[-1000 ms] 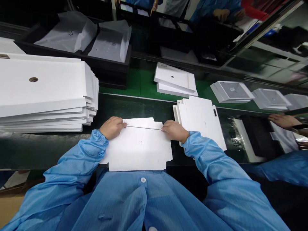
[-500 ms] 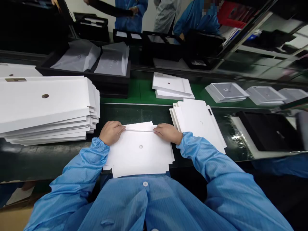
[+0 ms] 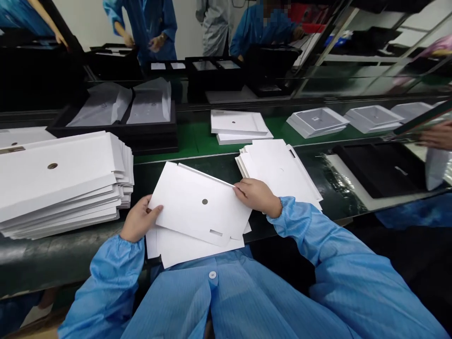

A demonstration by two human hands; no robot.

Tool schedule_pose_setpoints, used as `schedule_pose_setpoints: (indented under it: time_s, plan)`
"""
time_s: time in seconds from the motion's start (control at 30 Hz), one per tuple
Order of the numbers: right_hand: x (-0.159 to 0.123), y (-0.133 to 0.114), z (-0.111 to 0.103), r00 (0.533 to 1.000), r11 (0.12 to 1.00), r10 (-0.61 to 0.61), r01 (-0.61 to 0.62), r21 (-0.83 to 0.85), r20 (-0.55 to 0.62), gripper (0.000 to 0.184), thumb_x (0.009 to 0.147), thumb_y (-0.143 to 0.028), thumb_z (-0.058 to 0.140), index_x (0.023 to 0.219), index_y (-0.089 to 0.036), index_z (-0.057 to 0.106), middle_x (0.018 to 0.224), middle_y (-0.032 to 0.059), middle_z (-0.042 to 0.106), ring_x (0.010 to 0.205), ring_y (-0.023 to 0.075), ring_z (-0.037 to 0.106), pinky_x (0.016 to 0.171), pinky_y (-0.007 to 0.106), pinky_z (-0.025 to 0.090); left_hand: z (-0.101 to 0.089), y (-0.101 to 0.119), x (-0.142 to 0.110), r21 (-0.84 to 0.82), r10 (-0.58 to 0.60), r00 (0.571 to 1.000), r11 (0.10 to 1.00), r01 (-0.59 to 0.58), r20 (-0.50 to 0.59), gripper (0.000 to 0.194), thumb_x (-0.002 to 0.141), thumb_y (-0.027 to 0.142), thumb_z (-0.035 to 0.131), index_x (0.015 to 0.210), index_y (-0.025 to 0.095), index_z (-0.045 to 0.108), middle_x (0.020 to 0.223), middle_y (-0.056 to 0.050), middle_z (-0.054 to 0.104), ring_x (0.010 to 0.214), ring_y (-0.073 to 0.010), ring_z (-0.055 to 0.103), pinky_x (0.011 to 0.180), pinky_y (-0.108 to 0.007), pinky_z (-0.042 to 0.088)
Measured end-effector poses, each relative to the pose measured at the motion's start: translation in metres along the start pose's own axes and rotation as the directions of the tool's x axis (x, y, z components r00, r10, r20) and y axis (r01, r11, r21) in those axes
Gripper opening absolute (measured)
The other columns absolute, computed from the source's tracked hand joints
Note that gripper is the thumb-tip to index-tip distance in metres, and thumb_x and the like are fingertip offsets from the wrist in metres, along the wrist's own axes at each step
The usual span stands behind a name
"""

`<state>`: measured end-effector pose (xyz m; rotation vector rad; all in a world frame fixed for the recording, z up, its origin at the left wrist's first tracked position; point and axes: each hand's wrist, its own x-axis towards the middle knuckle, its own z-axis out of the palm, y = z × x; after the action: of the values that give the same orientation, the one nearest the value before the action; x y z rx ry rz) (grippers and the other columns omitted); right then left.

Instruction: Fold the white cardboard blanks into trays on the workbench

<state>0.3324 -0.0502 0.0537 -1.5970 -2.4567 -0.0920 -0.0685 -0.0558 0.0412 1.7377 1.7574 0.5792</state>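
Between my hands is a white cardboard sheet (image 3: pixel 190 195) with a round hole and a slot, tilted and raised over other white sheets (image 3: pixel 197 252) at the table's front edge. My left hand (image 3: pixel 138 219) pinches its left edge, thumb on top. My right hand (image 3: pixel 254 194) grips the upper right corner, beside a folded-up far edge. A smaller stack of white sheets (image 3: pixel 278 165) lies just beyond my right hand. To the left rises a tall stack of folded white cardboard pieces (image 3: pixel 52 183).
Black trays with translucent bags (image 3: pixel 102 106) stand at the back left. White box trays (image 3: pixel 240 123) and grey-white trays (image 3: pixel 318 120) sit along the green belt (image 3: pixel 192 141). A black panel (image 3: pixel 381 169) lies at right, near another person's hand (image 3: pixel 438 136). Several people work behind.
Both hands have lifted one sheet off the pile and turned it clockwise. The left hand has moved down and left. My view has shifted, and a co-worker's hand has appeared at right.
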Motion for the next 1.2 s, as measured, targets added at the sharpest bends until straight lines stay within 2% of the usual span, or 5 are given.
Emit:
schedule_pose_setpoints:
  time_s: [0.27, 0.5, 0.77, 0.93, 1.2]
  plan:
    - [-0.008, -0.052, -0.015, 0.982, 0.998, -0.016, 0.028, -0.061, 0.186, 0.033, 0.092, -0.030, 0.049, 0.074, -0.017, 0.072, 0.076, 0.0075, 0.070, 0.074, 0.0187, 0.063, 0.063, 0.030, 0.035, -0.041, 0.075, 0.035, 0.369, 0.186, 0.927, 0.928, -0.057, -0.325, 0.047, 0.084, 0.043, 0.063, 0.127, 0.023, 0.062, 0.121, -0.009, 0.066, 0.115, -0.0309, 0.059, 0.099, -0.041, 0.049]
    - [-0.012, -0.080, -0.015, 0.906, 0.992, -0.105, 0.124, -0.020, 0.409, 0.037, 0.095, -0.031, 0.044, 0.080, -0.015, 0.074, 0.083, 0.0114, 0.072, 0.078, 0.0226, 0.067, 0.066, 0.030, 0.041, -0.021, 0.091, 0.098, 0.471, 0.096, 0.993, 0.875, -0.114, 0.063, 0.038, 0.080, 0.034, 0.071, 0.117, 0.025, 0.067, 0.121, -0.009, 0.070, 0.109, -0.0307, 0.064, 0.091, -0.040, 0.048]
    - [0.079, -0.042, 0.033, 0.982, 0.934, 0.153, -0.179, 0.308, 0.106, 0.055, 0.090, -0.033, 0.058, 0.140, -0.010, 0.049, 0.128, 0.0194, 0.058, 0.115, 0.0286, 0.057, 0.097, 0.036, 0.043, 0.003, 0.066, 0.101, 0.404, 0.071, 0.982, 0.904, -0.137, 0.174, 0.035, 0.079, 0.029, 0.074, 0.113, 0.026, 0.068, 0.112, -0.003, 0.072, 0.104, -0.0224, 0.066, 0.090, -0.030, 0.049]
    - [0.121, -0.030, 0.065, 0.958, 0.827, -0.021, -0.144, 0.544, 0.286, 0.036, 0.081, -0.013, 0.061, 0.117, -0.017, 0.057, 0.105, 0.0063, 0.067, 0.091, 0.0175, 0.063, 0.079, 0.026, 0.047, -0.002, 0.053, 0.094, 0.446, 0.126, 0.970, 0.870, -0.209, 0.210, 0.043, 0.078, 0.019, 0.073, 0.120, 0.025, 0.066, 0.118, -0.004, 0.067, 0.110, -0.0221, 0.063, 0.098, -0.031, 0.046]
    - [0.113, -0.033, 0.086, 0.956, 0.873, -0.243, 0.141, 0.467, 0.166, 0.020, 0.080, -0.006, 0.057, 0.095, -0.016, 0.064, 0.102, 0.0088, 0.065, 0.100, 0.0214, 0.056, 0.095, 0.033, 0.039, 0.031, 0.049, 0.066, 0.673, 0.210, 0.936, 0.652, -0.348, 0.281, 0.026, 0.087, 0.008, 0.051, 0.103, 0.021, 0.066, 0.105, -0.008, 0.066, 0.102, -0.0249, 0.061, 0.091, -0.039, 0.045]
